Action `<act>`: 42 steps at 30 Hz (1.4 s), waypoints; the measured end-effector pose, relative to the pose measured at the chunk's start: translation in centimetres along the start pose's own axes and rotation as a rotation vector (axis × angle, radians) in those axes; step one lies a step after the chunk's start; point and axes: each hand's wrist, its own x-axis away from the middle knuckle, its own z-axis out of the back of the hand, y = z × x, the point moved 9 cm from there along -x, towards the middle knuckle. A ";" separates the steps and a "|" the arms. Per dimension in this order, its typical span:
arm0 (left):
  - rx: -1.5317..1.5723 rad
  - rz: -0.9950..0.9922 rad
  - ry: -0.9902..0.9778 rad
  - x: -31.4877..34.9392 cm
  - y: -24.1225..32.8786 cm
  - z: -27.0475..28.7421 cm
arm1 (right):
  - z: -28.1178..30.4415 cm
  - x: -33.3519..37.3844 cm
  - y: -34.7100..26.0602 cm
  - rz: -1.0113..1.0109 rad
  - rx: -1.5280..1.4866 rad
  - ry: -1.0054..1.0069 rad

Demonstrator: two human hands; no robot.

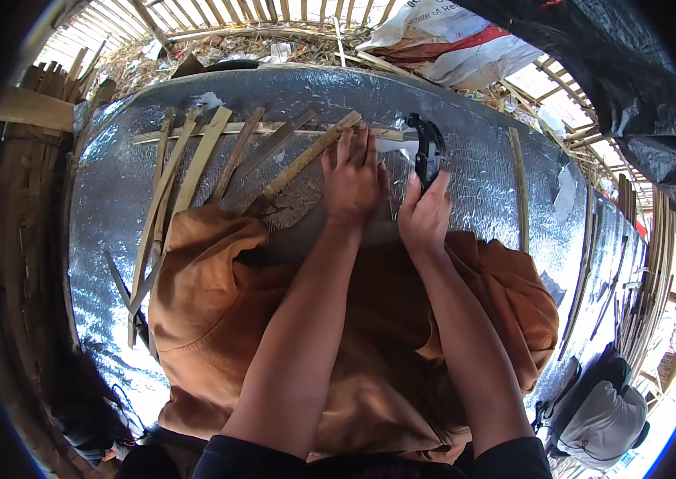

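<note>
My left hand (351, 182) lies with its fingers stretched out, their tips at the upper end of a bamboo slat (306, 164). That slat slants across a long thin crosspiece (230, 128). Just to the right, my right hand (426, 209) is closed around a black hammer-like tool (428, 152), its curved head pointing away from me. The head partly blurs into shadow, so its exact kind is uncertain. Left of my hands, several more strips fan over the crosspiece, among them a pale flat slat (203, 156) and a darker slat (238, 152).
Brown cloth (290, 343) covers the area under my forearms. Silvery foil sheeting (474, 184) spreads beneath the slats. A single strip (519, 188) lies at the right. Bamboo poles (19, 231) stand at the left; a grey bag (605, 415) sits at lower right. A white sack (450, 44) lies behind.
</note>
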 end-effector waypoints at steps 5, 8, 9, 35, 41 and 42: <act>-0.021 -0.023 0.004 -0.1 0.0 0.0 | 0.4 0.1 -0.5 0.020 -0.026 0.017; -0.010 -0.019 -0.001 -0.2 -0.1 -0.1 | 0.2 -0.6 -0.6 -0.073 0.026 -0.032; 0.005 -0.017 -0.011 -0.5 0.0 -0.2 | -1.5 -0.5 0.1 -0.050 0.097 -0.165; 0.032 -0.016 -0.029 0.4 0.1 -0.5 | -0.1 -0.4 -0.8 0.039 -0.021 -0.031; 0.034 -0.025 0.001 0.2 0.3 0.5 | 3.4 -1.9 -1.7 0.087 -0.210 0.175; 0.057 -0.020 0.015 -0.2 0.3 0.7 | 3.4 -1.9 -1.5 0.084 -0.216 0.179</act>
